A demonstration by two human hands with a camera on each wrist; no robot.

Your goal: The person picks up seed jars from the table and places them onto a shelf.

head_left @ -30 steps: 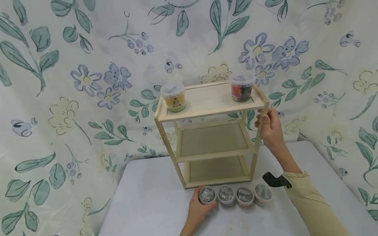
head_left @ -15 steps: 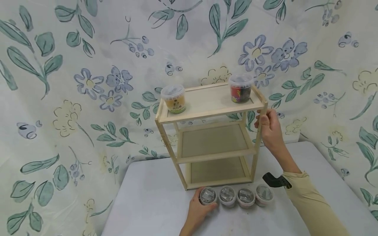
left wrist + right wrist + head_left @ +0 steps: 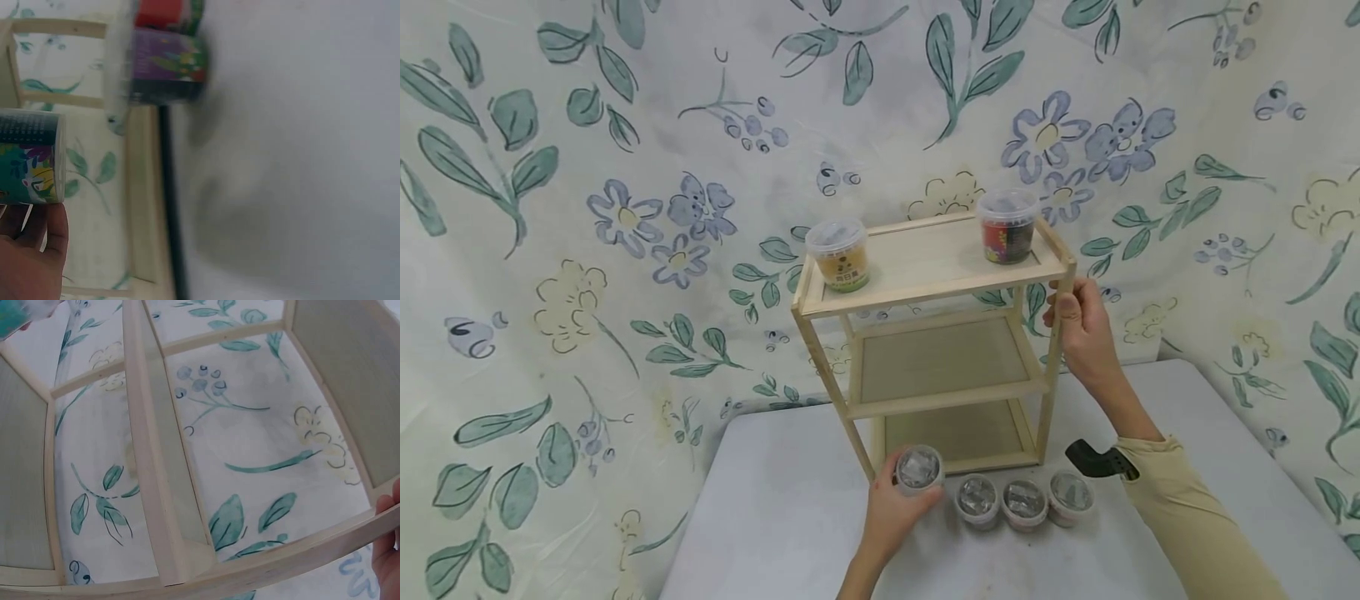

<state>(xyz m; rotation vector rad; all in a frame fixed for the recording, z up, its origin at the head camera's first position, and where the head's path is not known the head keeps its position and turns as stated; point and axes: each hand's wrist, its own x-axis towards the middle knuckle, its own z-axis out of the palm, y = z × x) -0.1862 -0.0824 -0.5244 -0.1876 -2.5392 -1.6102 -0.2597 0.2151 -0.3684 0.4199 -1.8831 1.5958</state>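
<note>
My left hand [image 3: 891, 512] grips a small plastic tub [image 3: 919, 468] with a clear lid, raised off the table in front of the shelf's lowest board. In the left wrist view this tub [image 3: 30, 156] has a teal label with a colourful floral print. My right hand [image 3: 1081, 329] holds the right front post of a three-tier wooden shelf [image 3: 940, 287]; its fingers wrap the post [image 3: 312, 540] in the right wrist view. On the top board stand a yellow-labelled tub [image 3: 841, 258] at the left and a red-and-black one [image 3: 1007, 229] at the right.
Three more lidded tubs, the nearest to my left hand being one tub [image 3: 977, 500], stand in a row on the white table [image 3: 760, 517] before the shelf. A floral cloth [image 3: 625, 333] hangs behind. A dark strap [image 3: 1101, 460] is around my right wrist.
My left hand has lifted the leftmost tub of the row off the table, up and slightly left towards the shelf. The right hand stays on the post.
</note>
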